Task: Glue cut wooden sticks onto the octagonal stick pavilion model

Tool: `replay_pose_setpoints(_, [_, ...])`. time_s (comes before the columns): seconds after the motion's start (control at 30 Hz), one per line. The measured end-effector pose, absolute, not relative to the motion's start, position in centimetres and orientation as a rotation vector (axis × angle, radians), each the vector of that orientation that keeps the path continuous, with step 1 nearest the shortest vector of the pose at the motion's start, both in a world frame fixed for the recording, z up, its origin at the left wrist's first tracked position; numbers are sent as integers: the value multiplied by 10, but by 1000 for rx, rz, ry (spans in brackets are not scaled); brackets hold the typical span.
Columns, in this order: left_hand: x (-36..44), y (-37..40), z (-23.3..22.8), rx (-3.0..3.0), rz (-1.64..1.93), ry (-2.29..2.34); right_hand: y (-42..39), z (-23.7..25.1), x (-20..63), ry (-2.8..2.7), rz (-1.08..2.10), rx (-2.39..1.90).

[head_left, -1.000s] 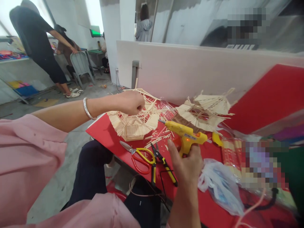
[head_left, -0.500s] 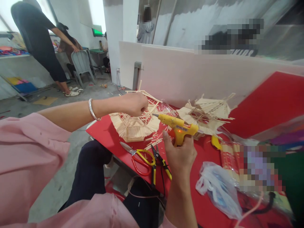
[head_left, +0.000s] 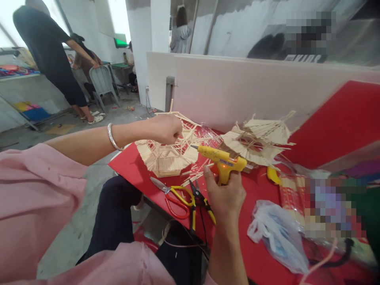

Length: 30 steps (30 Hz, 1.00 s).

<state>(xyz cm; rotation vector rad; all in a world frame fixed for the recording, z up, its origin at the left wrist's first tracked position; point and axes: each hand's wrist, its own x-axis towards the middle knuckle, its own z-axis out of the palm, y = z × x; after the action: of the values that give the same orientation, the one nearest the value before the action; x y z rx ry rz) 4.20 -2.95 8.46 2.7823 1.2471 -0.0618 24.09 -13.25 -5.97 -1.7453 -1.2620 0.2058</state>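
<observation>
My right hand [head_left: 227,194] is wrapped round the handle of a yellow hot glue gun [head_left: 221,157]. The gun's dark nozzle points left, and an orange light glows on its body. Over a model built of thin wooden sticks [head_left: 168,160] hangs my left hand [head_left: 169,128], fingers closed; what they pinch, if anything, is hidden behind the hand. The model has a flared, roof-like skirt of sticks with an open stick frame above it. Loose sticks [head_left: 196,173] lie between the model and the gun.
Scissors [head_left: 175,198] and black-yellow pliers [head_left: 202,200] lie at the red table's [head_left: 127,160] front edge. A second stick model [head_left: 258,140] stands behind the gun. To the right are a plastic bag [head_left: 277,233] and packs of sticks [head_left: 292,194]. A white board [head_left: 237,95] stands behind.
The view has shifted slightly. My left hand stays over the stick model, and my right hand still holds the glue gun in nearly the same place.
</observation>
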Motion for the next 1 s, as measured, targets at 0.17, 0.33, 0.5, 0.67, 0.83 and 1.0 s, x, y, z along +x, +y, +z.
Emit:
replay_pose_setpoints(0.17, [41, -28, 85, 2794, -52, 1197, -133, -63, 241, -1271, 186, -1745])
replay_pose_setpoints(0.33, [40, -26, 83, 2743, -9, 1212, -135, -65, 241, -1283, 203, -1750])
replay_pose_setpoints(0.5, [34, -21, 82, 2714, 15, 1090, -135, -69, 242, -1283, 217, -1747])
replay_pose_setpoints(0.67, [31, -19, 80, 2640, 72, 1111, -133, -72, 243, -1281, 211, -1746])
replay_pose_setpoints(0.83, [33, -21, 82, 2645, 86, 1123, -135, -72, 242, -1281, 236, -1759])
replay_pose_setpoints(1.0, [35, -23, 85, 2664, -16, 1153, -137, -72, 243, -1268, 234, -1758])
